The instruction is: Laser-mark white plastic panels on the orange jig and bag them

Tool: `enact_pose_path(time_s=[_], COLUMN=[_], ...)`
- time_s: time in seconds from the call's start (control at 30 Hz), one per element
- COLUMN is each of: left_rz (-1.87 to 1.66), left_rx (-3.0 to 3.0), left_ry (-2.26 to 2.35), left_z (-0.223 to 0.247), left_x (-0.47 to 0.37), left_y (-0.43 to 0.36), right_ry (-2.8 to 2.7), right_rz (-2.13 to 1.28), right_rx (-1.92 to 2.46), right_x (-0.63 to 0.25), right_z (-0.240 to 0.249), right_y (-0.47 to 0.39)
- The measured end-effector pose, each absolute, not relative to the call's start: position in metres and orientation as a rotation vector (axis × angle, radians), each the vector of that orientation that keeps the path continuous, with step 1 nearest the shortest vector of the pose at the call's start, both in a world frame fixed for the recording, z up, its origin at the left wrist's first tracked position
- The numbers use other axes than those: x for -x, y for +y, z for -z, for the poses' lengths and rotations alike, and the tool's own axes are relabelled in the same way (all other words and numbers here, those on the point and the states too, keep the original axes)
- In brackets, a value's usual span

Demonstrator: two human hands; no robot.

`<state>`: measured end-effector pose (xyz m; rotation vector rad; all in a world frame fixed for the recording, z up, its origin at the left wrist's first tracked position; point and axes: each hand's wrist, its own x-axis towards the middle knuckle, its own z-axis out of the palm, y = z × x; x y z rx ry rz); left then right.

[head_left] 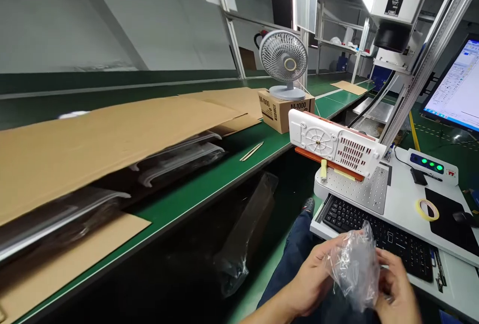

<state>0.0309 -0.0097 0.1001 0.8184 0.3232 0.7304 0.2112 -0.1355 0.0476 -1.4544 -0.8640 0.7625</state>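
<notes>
A crumpled clear plastic bag (354, 266) is bunched up between my two hands, above my lap and in front of the keyboard (377, 237). My left hand (310, 276) grips its left side, fingers curled behind the film. On the other side, my right hand (396, 284) has its bent fingers closed on the bag's right edge. Whether anything lies inside the bag cannot be made out. Beyond the keyboard, a white plastic panel (335, 144) with a round vent and slots stands tilted on an orange holder (327, 163) over a perforated metal plate (352, 189).
Cardboard sheets (123, 132) cover film-wrapped parts (179, 162) on the green bench (209, 179). A fan (284, 60) stands on a carton (275, 114). Below the bench edge is a long clear plastic bag (249, 234). Yellow tape (426, 210) and a monitor (454, 84) are at right.
</notes>
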Motion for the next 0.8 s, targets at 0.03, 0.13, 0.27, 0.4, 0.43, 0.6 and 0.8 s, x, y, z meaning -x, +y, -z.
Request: enact_pose_path(time_s=[0.03,0.13,0.27,0.4,0.43,0.6,0.8], left_rz=[-0.741,-0.846,-1.004,-1.095,-1.128,-1.178,-1.098], left_rx=[-0.828,-0.784,-0.741,-0.885,-0.961,-1.323,-1.602], left_ry=[0.328,0.402,0.526,0.515,0.492,0.195,-0.007], left_z=[-0.100,-0.101,-0.101,-0.100,-0.100,-0.104,-0.107], left_x=[-0.031,-0.032,-0.031,-0.023,-0.020,-0.004,-0.007], left_y=[-0.008,-0.001,0.010,0.020,0.022,0.035,0.026], right_ry=[-0.873,-1.019,-1.355,-1.323,-1.287,-0.946,-0.997], right_rz=[-0.847,-1.063,-1.229,-1.168,-1.107,-0.698,-0.725], right_rx=[1.472,1.558,1.598,1.575,1.619,1.699,1.354], right_x=[-0.204,-0.191,-0.187,-0.201,-0.209,-0.253,-0.241], right_z=[-0.039,-0.033,-0.060,-0.080,-0.080,-0.072,-0.097], right_y=[-0.134,-0.130,-0.134,-0.142,-0.144,-0.153,-0.161])
